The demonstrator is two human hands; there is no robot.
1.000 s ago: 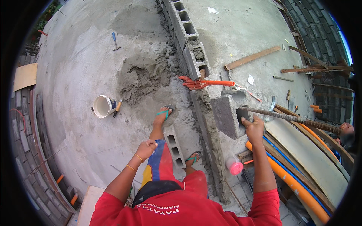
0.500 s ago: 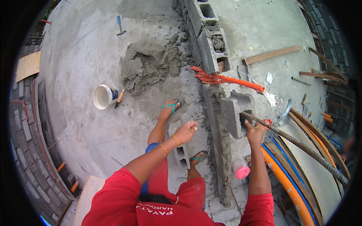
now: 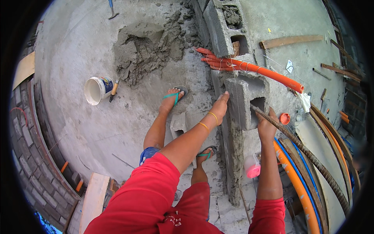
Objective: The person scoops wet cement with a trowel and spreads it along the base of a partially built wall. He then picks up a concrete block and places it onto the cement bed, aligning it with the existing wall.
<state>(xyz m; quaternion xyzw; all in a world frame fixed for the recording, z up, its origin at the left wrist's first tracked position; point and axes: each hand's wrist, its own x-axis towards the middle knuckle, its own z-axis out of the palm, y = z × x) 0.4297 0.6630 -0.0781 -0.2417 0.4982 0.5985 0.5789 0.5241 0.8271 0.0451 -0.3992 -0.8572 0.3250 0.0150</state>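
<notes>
A grey hollow concrete block [image 3: 238, 102] rests on top of the low wall, just short of the bundled orange conduits [image 3: 269, 77]. My right hand [image 3: 267, 124] grips its near right end, the fingers at the open core. Stretched out, my left hand [image 3: 220, 109] lies against the block's left side, without wrapping round it. A ribbed steel bar [image 3: 307, 152] reaches from the block's core past my right wrist toward the lower right. Along the block's left side runs a thin string [image 3: 236, 87]. The block's underside is hidden.
A mortar heap [image 3: 146, 48] lies on the floor at left, near a white bucket [image 3: 93, 91] and a wooden-handled tool [image 3: 114, 90]. Another hollow block [image 3: 178, 124] stands between my feet. Laid blocks [image 3: 218, 31] continue beyond the conduits. Orange pipe [image 3: 294, 177] curves at right.
My left hand has moved right and forward from above the floor block to the side of the block on the wall. That block sits closer to the conduits, my right hand still on it.
</notes>
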